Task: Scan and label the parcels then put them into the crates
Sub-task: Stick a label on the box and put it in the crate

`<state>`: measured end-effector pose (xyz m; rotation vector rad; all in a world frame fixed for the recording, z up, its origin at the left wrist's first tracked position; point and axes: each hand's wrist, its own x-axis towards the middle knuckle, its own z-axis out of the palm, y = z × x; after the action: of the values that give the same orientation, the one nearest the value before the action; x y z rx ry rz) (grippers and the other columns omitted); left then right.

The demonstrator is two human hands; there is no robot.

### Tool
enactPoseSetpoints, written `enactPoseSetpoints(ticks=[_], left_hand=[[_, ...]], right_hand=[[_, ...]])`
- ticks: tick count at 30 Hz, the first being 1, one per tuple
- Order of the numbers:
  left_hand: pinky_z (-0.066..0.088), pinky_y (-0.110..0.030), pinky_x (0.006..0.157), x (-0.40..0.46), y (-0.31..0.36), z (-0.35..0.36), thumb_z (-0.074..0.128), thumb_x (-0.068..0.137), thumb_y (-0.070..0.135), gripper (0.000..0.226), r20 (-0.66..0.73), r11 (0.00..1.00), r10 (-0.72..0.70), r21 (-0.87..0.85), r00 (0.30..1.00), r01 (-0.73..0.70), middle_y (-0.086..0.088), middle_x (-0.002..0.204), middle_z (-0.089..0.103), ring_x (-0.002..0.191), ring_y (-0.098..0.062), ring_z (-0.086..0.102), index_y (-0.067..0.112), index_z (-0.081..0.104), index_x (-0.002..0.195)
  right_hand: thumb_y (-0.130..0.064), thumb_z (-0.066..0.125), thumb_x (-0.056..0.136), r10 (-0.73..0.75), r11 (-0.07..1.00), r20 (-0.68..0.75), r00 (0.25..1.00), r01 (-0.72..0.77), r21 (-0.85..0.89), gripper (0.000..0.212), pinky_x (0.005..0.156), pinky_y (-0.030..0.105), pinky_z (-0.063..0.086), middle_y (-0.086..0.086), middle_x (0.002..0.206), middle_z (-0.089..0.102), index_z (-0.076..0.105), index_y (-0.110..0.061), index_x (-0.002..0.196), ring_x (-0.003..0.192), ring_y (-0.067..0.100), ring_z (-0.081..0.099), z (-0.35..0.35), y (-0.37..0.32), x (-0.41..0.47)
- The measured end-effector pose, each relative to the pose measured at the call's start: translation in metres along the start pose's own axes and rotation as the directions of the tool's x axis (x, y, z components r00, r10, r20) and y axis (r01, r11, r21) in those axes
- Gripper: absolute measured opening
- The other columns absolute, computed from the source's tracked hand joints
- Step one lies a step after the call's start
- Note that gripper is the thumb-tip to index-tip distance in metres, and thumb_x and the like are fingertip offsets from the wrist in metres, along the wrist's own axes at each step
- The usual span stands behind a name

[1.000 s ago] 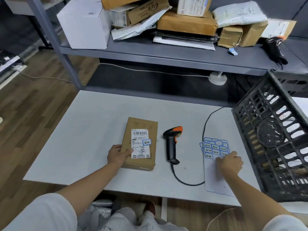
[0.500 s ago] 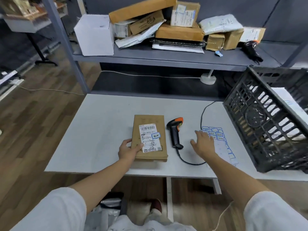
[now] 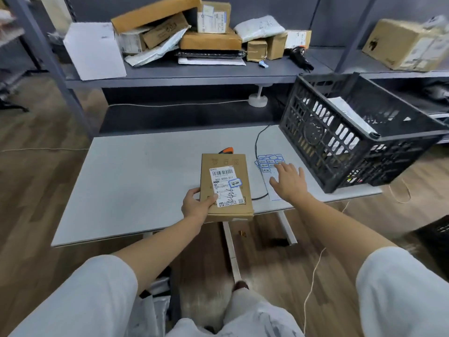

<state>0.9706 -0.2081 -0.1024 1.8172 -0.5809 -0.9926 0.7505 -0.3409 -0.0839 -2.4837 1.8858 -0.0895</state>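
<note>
parcel [image 3: 226,184], already stickered, is pinched at its near-left corner by the left hand [image 3: 196,206] above the table edge while the right hand [image 3: 289,182] hovers spread over the label sheet [image 3: 267,164]; support it underneath, probably, before swinging to the crate [image 3: 340,142].

The table's [image 3: 136,181] left half lies open; the black crate [image 3: 345,142] blocks its far right corner.

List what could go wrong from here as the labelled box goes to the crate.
1. The left hand grips the cardboard box only at its near left corner, so it may tip or slip.
2. The box hides most of the scanner; lowering it could knock the scanner.
3. The black crate sits tilted at the table edge; a dropped box might shift it.
</note>
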Motion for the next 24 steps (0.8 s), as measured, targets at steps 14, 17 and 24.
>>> enactPoseSetpoints(ticks=[14, 17, 24], left_hand=[[0.045, -0.034, 0.094, -0.032, 0.090, 0.127, 0.076, 0.077, 0.032, 0.062, 0.053, 0.985, 0.170, -0.010, 0.984, -0.170, -0.004, 0.132, 0.054, 0.115, -0.023, 0.053, 0.018, 0.050, 0.131], [0.045, -0.032, 0.089, -0.045, 0.112, 0.167, 0.076, 0.077, 0.032, 0.061, 0.040, 0.981, 0.182, -0.068, 0.982, -0.179, -0.005, 0.130, 0.055, 0.110, -0.022, 0.053, 0.019, 0.049, 0.131], [0.043, -0.031, 0.090, -0.077, 0.160, 0.246, 0.072, 0.081, 0.031, 0.059, -0.018, 0.967, 0.215, -0.139, 0.977, -0.215, -0.003, 0.134, 0.052, 0.116, -0.021, 0.051, 0.019, 0.047, 0.134]], right_hand=[[-0.033, 0.041, 0.094, 0.107, 0.993, -0.156, 0.982, -0.112, -0.022, 0.050, 0.114, 0.050, 0.017, 0.009, 0.141, 0.043, 0.040, -0.010, 0.139, 0.134, 0.028, 0.034, -0.082, 0.139, 0.001], [-0.031, 0.044, 0.094, 0.109, 0.994, -0.211, 0.971, -0.112, -0.005, 0.045, 0.110, 0.050, 0.024, 0.009, 0.134, 0.050, 0.046, -0.009, 0.133, 0.129, 0.030, 0.040, -0.100, 0.178, 0.001], [-0.028, 0.045, 0.090, 0.059, 0.998, -0.257, 0.965, -0.065, -0.013, 0.048, 0.107, 0.045, 0.028, 0.010, 0.133, 0.052, 0.045, -0.009, 0.134, 0.125, 0.030, 0.043, -0.127, 0.259, 0.004]])
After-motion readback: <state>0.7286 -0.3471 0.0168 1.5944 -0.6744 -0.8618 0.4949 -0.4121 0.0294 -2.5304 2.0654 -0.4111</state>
